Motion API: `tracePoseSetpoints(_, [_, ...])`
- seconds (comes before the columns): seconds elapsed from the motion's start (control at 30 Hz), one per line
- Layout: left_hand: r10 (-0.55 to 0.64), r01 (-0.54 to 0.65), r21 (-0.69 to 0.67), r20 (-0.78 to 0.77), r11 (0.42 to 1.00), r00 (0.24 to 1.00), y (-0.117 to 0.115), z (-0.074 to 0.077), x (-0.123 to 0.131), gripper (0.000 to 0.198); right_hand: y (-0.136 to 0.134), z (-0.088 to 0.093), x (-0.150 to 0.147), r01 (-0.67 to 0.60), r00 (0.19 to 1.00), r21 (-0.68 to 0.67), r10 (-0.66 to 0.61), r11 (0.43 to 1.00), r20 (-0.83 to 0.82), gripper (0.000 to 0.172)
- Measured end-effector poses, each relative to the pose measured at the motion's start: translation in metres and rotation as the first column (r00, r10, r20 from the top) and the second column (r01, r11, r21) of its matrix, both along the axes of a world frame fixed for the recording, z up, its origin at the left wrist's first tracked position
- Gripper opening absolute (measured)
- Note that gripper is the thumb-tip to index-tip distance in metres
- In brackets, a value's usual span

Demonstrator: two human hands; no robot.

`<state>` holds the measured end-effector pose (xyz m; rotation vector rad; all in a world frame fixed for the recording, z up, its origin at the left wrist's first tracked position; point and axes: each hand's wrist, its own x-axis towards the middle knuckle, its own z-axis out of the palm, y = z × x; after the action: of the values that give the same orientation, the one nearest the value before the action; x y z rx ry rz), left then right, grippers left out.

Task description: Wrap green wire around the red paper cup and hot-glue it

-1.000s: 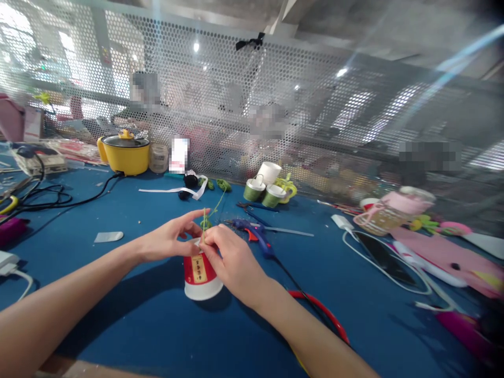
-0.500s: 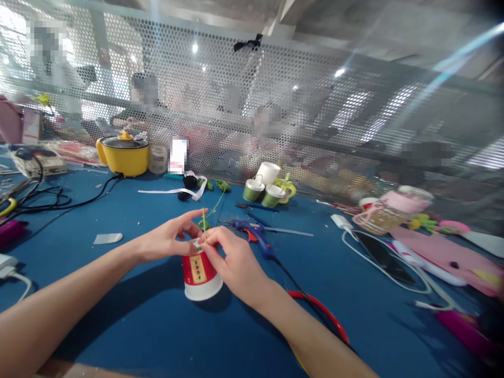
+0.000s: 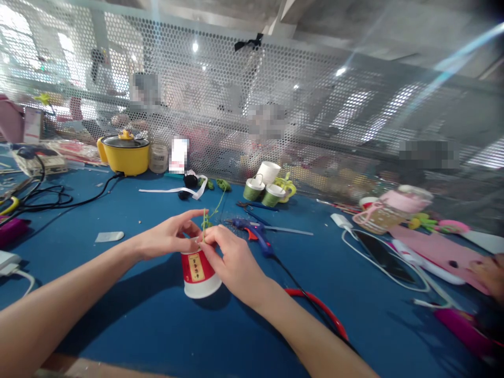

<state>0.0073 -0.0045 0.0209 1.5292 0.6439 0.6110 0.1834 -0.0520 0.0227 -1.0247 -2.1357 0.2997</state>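
Observation:
An upside-down red and white paper cup [image 3: 199, 281] stands on the blue table under my fingers. At its top, my right hand [image 3: 232, 257] pinches a thin strand of green yarn [image 3: 204, 226] between thumb and forefinger. My left hand [image 3: 173, 236] is bent around the strand from the other side, its forefinger stretched to the upper end and its thumb low by the cup's top. The yarn trails back to a small green ball [image 3: 223, 185]. My fingers partly hide where yarn and cup meet.
A blue glue gun [image 3: 255, 236] with a cord lies right of the cup, pliers [image 3: 252, 210] beyond it. Small green-wrapped pots [image 3: 272, 197], a yellow pot [image 3: 128, 157] and a jar [image 3: 158, 158] line the mesh screen. At the right are a phone [image 3: 384, 255] and another person's hand [image 3: 490, 270].
My hands keep nearly the same pose at the cup, with only slight finger movement. Another person's hand has come in at the right edge, over the pink pouch.

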Motion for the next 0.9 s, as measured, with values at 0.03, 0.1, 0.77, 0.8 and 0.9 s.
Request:
tracePoseSetpoints(0.03, [0.012, -0.012, 0.024, -0.014, 1.0, 1.0, 0.0, 0.0, 0.001, 0.075, 0.0, 0.0, 0.0, 0.0, 1.0, 0.0, 0.0, 1.0, 0.002, 0.018])
tracePoseSetpoints(0.1, [0.029, -0.026, 0.059, -0.041, 0.998, 0.999, -0.002, 0.0, 0.001, 0.075, -0.001, 0.0, -0.001, 0.0, 1.0, 0.0, 0.0, 1.0, 0.005, 0.018])
tracePoseSetpoints(0.77, [-0.052, 0.058, -0.1, 0.063, 0.993, 0.997, -0.008, 0.0, 0.004, 0.095, 0.066, 0.04, 0.019, -0.218, 0.672, -0.717, -0.431, 0.662, -0.602, 0.007])
tracePoseSetpoints(0.8, [-0.061, 0.068, -0.106, 0.063, 0.992, 0.996, -0.009, 0.0, 0.005, 0.095, 0.079, 0.045, 0.022, -0.192, 0.678, -0.715, -0.437, 0.672, -0.592, 0.009])
tracePoseSetpoints(0.9, [-0.093, 0.1, -0.119, 0.066, 0.988, 0.993, -0.011, 0.001, 0.006, 0.083, 0.116, 0.053, 0.029, -0.09, 0.709, -0.714, -0.458, 0.694, -0.535, 0.012])
